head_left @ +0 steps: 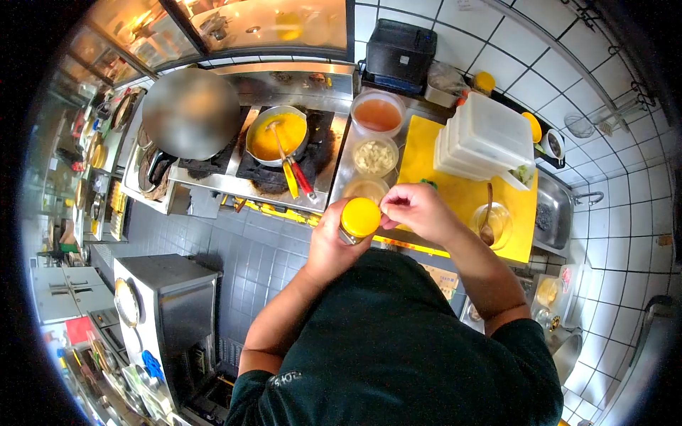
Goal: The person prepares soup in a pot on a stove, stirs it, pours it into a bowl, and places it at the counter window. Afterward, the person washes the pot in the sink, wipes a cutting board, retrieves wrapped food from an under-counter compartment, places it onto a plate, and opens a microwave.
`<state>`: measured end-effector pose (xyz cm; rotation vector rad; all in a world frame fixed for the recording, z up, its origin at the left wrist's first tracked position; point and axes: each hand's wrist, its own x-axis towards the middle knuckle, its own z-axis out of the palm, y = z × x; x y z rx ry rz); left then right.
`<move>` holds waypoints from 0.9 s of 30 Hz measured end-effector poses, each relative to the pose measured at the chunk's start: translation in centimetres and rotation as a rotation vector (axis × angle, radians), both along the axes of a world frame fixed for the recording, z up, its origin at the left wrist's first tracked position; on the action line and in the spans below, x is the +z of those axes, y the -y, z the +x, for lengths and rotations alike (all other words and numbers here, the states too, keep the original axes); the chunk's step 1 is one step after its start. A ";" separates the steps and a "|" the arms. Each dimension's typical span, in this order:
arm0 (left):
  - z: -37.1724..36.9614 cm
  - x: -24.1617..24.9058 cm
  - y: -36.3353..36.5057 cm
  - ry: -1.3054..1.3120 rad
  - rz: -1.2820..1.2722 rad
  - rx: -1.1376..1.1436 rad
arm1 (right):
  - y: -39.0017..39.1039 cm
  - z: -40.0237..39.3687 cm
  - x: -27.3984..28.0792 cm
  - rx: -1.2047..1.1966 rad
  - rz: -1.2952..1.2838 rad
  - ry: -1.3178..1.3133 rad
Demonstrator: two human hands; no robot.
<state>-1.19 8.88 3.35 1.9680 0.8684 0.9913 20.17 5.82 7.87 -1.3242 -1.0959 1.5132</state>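
My left hand (328,233) is wrapped around a jar with a yellow lid (361,217), held upright in front of my chest. Close to the jar's right side is my right hand (420,210), its thumb and forefinger pinched together. Whether those fingertips hold a small thing or touch the jar's edge cannot be made out. Just beyond the jar, a round tub (366,187) is partly hidden by my hands. Behind it stand a tub of pale chopped pieces (374,157) and a tub of orange-red liquid (378,115). A bit of green (428,182) lies behind my right hand.
On the stove, a pan of yellow-orange liquid (264,147) holds utensils with red and yellow handles (301,177). A yellow board (419,153) carries stacked white containers (490,135) and a bowl with a wooden spoon (501,224). A sink (552,209) lies to the right.
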 end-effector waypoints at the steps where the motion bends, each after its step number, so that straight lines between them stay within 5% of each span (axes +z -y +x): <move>1: -0.1 0.0 0.1 -0.010 -0.020 0.000 | 0.1 -0.1 0.3 -0.026 -0.023 -0.045; 7: 0.0 0.6 -0.2 -0.089 0.200 -0.023 | 0.2 0.6 0.8 0.100 0.355 0.487; 10: -0.1 0.7 -0.2 -0.123 0.247 -0.025 | 0.1 0.7 1.0 0.118 0.295 0.501; 27: -0.3 0.4 -0.1 -0.077 0.204 -0.034 | 0.6 0.7 0.4 0.061 -0.056 -0.041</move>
